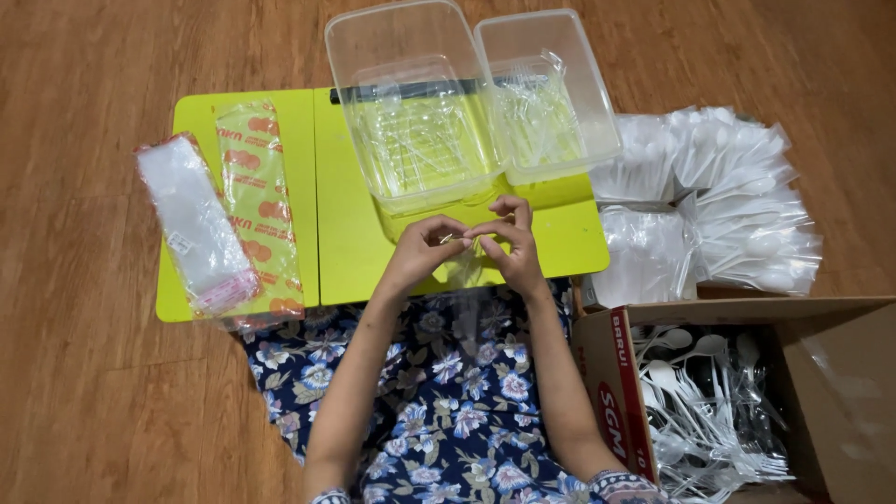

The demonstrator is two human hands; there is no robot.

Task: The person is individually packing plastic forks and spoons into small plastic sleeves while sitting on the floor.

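clear sleeve (464,266), pinched between both hands' fingers (455,233)

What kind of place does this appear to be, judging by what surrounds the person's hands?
Probably a home used for packing work: the person sits on a wooden floor at a low yellow-green folding table, with a cardboard box of white plastic cutlery and stacks of bagged cutlery alongside.

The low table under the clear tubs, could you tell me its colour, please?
Bright yellow-green table, clearest in the head view.
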